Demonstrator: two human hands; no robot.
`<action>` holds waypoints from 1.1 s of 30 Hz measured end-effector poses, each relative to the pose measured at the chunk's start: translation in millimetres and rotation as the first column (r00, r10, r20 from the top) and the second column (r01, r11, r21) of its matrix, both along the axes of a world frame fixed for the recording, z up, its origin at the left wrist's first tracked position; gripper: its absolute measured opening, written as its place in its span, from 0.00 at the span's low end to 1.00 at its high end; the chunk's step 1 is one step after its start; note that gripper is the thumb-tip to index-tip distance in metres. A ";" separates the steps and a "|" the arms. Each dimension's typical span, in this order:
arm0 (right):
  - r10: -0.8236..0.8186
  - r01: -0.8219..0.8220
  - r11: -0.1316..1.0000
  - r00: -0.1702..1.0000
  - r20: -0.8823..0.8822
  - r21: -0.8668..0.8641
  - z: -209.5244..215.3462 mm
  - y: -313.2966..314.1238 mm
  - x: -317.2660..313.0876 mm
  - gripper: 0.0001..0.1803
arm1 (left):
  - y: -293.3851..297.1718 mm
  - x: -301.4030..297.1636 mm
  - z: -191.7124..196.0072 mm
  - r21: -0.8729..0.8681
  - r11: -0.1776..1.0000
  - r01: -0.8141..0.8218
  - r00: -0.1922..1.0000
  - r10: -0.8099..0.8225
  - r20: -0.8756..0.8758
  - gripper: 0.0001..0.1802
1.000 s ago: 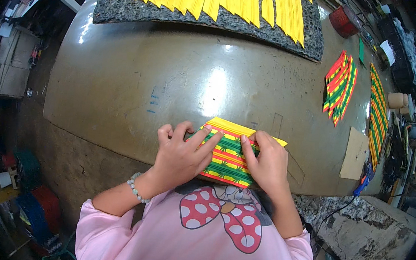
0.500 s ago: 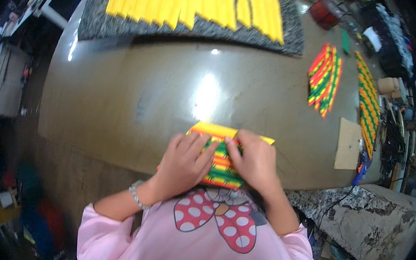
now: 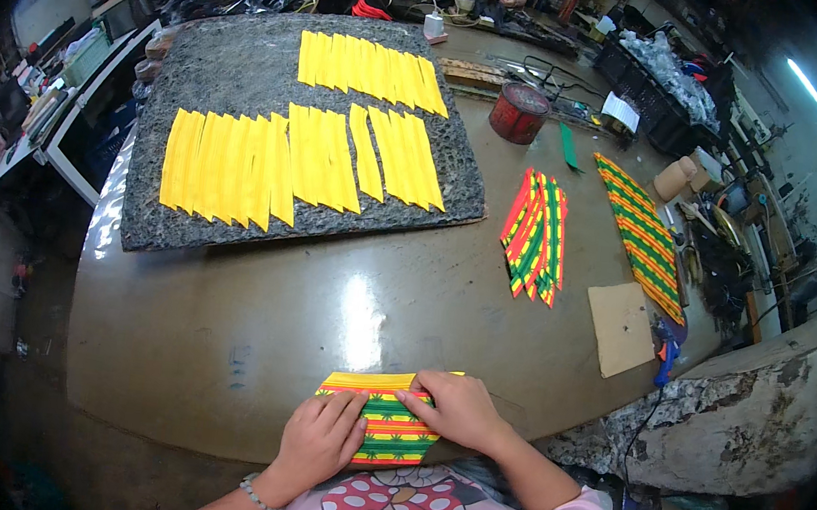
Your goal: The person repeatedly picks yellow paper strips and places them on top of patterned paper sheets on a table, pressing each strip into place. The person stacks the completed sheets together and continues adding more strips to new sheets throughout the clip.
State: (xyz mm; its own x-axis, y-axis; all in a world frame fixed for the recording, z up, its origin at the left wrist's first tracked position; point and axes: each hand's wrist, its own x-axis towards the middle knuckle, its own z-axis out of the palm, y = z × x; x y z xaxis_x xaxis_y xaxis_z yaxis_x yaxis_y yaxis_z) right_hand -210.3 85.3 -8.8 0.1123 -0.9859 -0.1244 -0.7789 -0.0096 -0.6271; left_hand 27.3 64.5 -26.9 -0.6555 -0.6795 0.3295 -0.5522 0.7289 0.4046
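Striped fabric piece [image 3: 383, 420], rectangular, banded in green, red, yellow and orange, lies flat at the near edge of the brown glossy worktop [image 3: 254, 329], just in front of the person's pink shirt. Its far long edge is a plain yellow strip; stripes run crosswise along the length. Near end partly covered by both hands.

Left hand [image 3: 317, 441]: palm down on the left and lower part of the piece, fingers [image 3: 346, 408] pressed together and lying flat on the cloth. Beaded bracelet at the wrist.

Right hand [image 3: 458, 409]: palm down on the right part, fingers together, tips bent onto the yellow edge. Neither hand pinches or lifts the piece; both press it against the worktop.

Further back: grey rough mat [image 3: 250, 63] carrying rows of yellow strips [image 3: 269, 168]. To the right, well apart from the hands, a small fan of striped strips [image 3: 535, 233] and a brown cardboard rectangle [image 3: 623, 327].
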 end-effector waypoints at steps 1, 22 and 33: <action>0.006 -0.006 1.000 1.000 -0.005 -0.004 -0.9 -0.9 0.3 0.18 | -0.1 -0.2 0.5 -0.013 1.000 -0.002 1.000 0.002 0.013 0.20; -0.006 0.005 1.000 0.999 -0.035 -0.027 0.5 -1.7 4.4 0.19 | -0.8 -7.0 5.5 -0.056 0.998 -0.025 0.996 0.029 0.081 0.21; -0.012 0.011 1.000 0.999 -0.038 -0.020 3.4 -2.4 6.0 0.18 | -0.3 -9.1 -0.8 0.001 0.999 -0.044 0.998 0.044 0.044 0.20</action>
